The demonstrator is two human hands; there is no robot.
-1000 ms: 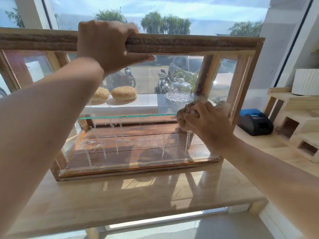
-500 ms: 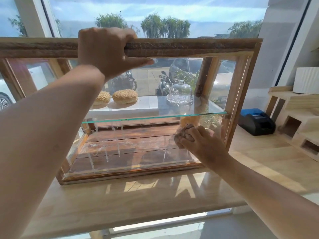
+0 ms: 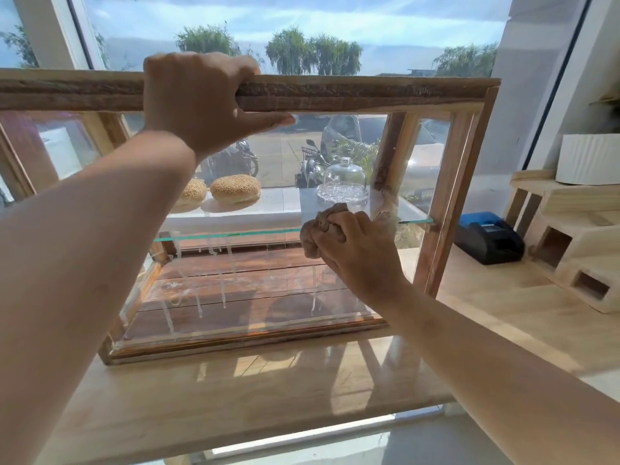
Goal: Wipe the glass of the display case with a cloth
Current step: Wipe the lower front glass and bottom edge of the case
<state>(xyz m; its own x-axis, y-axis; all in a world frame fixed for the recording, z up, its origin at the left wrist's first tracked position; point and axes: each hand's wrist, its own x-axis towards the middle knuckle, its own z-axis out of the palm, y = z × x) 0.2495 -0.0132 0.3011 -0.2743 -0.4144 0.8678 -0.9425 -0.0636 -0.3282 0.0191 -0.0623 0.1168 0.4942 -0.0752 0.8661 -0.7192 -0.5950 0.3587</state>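
Note:
A wooden display case (image 3: pixel 446 209) with glass panes stands on a light wooden counter. My left hand (image 3: pixel 198 99) grips the top rail of its frame. My right hand (image 3: pixel 355 253) holds a crumpled brown cloth (image 3: pixel 318 229) and presses it against the front glass (image 3: pixel 255 290) at the right, level with the inner glass shelf (image 3: pixel 228 234). On that shelf lie two seeded buns (image 3: pixel 235 188) and a small glass dome (image 3: pixel 342 182). Streaks show on the lower glass.
A black and blue printer (image 3: pixel 486 236) sits on the counter (image 3: pixel 235 391) right of the case. Pale wooden blocks (image 3: pixel 577 250) and a white ribbed pot (image 3: pixel 590 159) stand at the far right. A big window is behind the case.
My right hand with the cloth went down the glass at the right, then came back up and slightly left. The left hand kept its grip on the top rail.

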